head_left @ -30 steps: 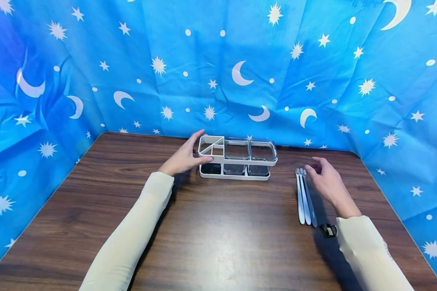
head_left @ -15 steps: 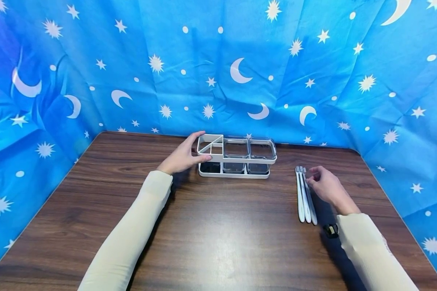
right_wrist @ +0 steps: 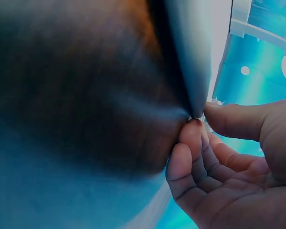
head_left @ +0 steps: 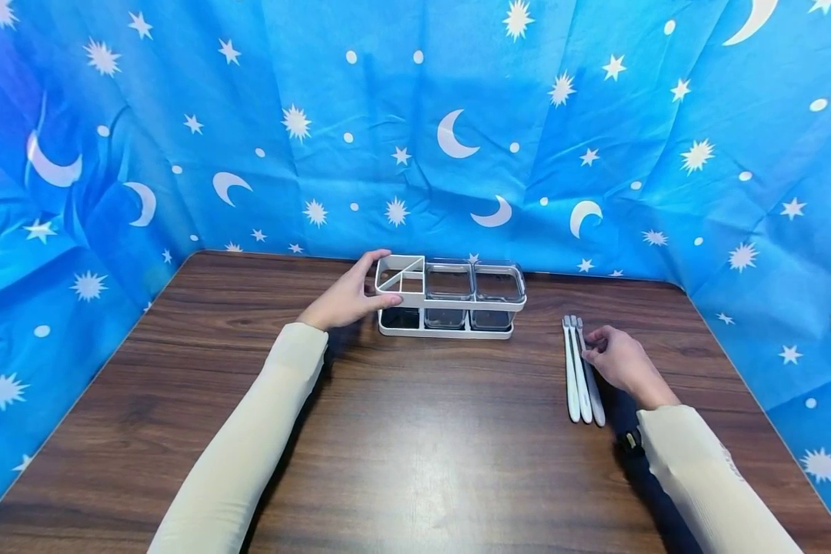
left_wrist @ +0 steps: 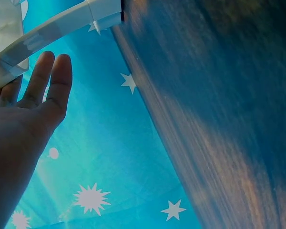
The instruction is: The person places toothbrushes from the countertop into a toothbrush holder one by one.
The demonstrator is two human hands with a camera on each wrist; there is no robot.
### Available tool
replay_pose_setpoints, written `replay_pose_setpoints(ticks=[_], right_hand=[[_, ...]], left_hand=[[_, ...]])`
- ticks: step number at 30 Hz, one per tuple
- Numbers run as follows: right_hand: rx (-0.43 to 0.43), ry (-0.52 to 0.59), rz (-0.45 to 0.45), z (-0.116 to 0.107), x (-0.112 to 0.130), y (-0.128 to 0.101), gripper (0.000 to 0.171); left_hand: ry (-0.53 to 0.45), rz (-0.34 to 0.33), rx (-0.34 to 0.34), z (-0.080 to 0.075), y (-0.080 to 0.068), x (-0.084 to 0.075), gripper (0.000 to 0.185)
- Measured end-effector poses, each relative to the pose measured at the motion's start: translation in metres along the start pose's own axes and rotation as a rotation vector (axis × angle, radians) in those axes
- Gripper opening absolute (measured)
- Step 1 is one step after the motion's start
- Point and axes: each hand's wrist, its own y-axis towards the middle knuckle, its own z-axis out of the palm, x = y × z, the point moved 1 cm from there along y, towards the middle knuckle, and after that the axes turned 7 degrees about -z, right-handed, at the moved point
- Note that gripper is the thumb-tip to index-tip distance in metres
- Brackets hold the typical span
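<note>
Currently bracing the white rack (head_left: 450,308) with the left hand (head_left: 346,302): straight fingers laid flat against its left end, thumb along the front rim, nothing clasped. Confirming in the left wrist view, fingers (left_wrist: 50,81) extended against the white frame (left_wrist: 52,28).

Pinching with the right hand (head_left: 612,360): grip closing on the outermost toothbrush (head_left: 592,377), thumb and forefinger meeting at its head end, as seen in the right wrist view (right_wrist: 195,126). Lying flat on the table (head_left: 415,446), all three toothbrushes (head_left: 580,377), side by side and touching, heads pointing away, well to the right of the rack.

Judging the step: securing the pick of the first brush, not yet lifting.

Judging the next move: needing a firmer pinch before raising, peeling the one brush away without dragging its two neighbours; then turning it upright and carrying it leftward to the divided open compartment (head_left: 403,278) at the rack's left end, beside the two clear cups (head_left: 474,286). Needing the left hand's bracing while dropping it in.
</note>
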Motion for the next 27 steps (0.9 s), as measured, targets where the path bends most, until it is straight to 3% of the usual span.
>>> replay_pose_setpoints(ticks=[17,22,27], right_hand=[[-0.055,-0.027,0.055,0.002,0.001,0.003,0.025],[-0.154,-0.004,0.048,-0.007,0.004,0.0,0.026],[-0.295,0.001,-0.017,-0.023,0.018,-0.003,0.025]], left_hand=[[-0.001,-0.008,0.013,-0.002,-0.002,-0.002,0.091],[0.017,-0.009,0.017,-0.001,0.0,0.0,0.091],[0.007,-0.001,0.016,-0.002,0.001,0.001,0.091]])
